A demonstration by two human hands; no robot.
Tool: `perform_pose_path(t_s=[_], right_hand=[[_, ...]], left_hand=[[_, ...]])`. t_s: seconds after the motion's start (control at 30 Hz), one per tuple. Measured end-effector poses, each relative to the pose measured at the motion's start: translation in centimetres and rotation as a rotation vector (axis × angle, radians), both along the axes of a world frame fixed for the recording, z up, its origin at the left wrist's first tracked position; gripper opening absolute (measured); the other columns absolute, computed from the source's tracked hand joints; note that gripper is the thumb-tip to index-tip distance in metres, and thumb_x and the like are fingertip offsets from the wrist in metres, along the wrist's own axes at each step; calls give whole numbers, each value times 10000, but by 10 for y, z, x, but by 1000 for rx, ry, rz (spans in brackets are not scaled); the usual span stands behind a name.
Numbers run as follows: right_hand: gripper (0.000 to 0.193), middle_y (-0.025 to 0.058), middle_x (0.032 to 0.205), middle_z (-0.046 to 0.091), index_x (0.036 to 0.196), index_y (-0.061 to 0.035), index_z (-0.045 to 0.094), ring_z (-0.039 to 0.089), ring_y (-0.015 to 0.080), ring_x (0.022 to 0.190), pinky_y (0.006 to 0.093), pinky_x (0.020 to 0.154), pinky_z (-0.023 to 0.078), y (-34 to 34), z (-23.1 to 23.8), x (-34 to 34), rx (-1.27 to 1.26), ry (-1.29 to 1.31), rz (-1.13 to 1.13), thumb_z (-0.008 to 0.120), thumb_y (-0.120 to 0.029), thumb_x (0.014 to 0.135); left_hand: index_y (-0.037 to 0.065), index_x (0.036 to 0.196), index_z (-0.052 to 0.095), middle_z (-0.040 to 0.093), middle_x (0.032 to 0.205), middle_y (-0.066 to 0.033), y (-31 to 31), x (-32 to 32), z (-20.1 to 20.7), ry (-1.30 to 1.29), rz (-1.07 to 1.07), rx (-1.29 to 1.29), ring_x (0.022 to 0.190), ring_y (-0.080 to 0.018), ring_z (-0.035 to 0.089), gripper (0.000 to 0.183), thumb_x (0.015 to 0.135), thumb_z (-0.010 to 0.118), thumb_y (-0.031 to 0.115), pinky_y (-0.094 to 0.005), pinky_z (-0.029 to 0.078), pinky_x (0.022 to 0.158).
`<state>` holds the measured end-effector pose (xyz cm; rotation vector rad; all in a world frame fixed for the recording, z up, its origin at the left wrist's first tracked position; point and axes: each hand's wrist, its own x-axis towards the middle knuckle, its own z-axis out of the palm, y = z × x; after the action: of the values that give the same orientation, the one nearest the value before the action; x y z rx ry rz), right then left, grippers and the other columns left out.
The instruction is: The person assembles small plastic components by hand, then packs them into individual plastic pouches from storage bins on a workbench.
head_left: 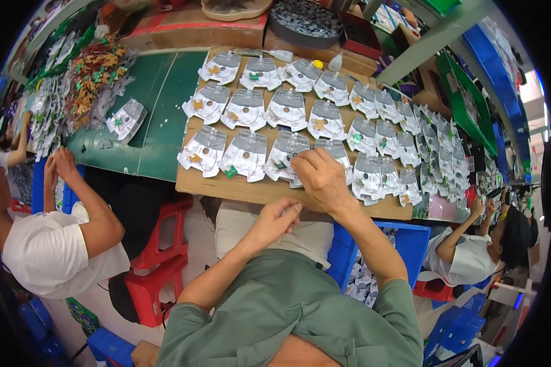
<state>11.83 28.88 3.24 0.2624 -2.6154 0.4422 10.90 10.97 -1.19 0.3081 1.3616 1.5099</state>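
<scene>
Rows of translucent grey-white plastic housings (246, 109) lie on a flat cardboard sheet (239, 191) in front of me; small green or orange pieces and thin wires show on many. My right hand (322, 177) is closed in a pinch over the right side of one front-row housing (281, 158). What its fingertips hold, if anything, is too small to make out. Nearer to me, my left hand (278, 221) hovers at the cardboard's front edge. Its fingers are curled together, and whatever may be between them is hidden.
A blue crate (343, 249) of parts stands below the table's edge on the right. More housings (444, 153) crowd the right end. At left lie a lone housing (127, 120) and a wire heap (95, 82). Co-workers sit on both sides; red stools (159, 281) stand at left.
</scene>
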Motion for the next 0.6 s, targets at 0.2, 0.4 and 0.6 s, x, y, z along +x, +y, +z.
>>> perform_pose_path(t_s=[0.2, 0.4, 0.6], right_hand=[[188, 92, 903, 646, 903, -26, 649, 593, 281, 816, 405, 703, 493, -5, 8, -8, 74, -121, 78, 661, -68, 721], [145, 124, 875, 651, 938, -21, 669, 612, 313, 833, 414, 729, 493, 14, 17, -21, -65, -343, 65, 682, -87, 810], [145, 135, 832, 641, 943, -3, 671, 627, 298, 782, 371, 680, 496, 2, 58, 23, -305, -360, -54, 680, -112, 847]], left_hand=[[17, 1141, 602, 556, 728, 10, 2, -18, 1, 36, 115, -10, 579, -46, 480, 298, 984, 516, 255, -205, 384, 508], [20, 1100, 629, 552, 702, 3, 4, -24, 0, 70, 62, 1, 574, -56, 493, 299, 975, 521, 269, -220, 402, 521], [20, 1050, 638, 528, 695, 23, -3, -10, 13, 85, -6, 64, 617, -47, 482, 281, 972, 531, 269, -218, 400, 550]])
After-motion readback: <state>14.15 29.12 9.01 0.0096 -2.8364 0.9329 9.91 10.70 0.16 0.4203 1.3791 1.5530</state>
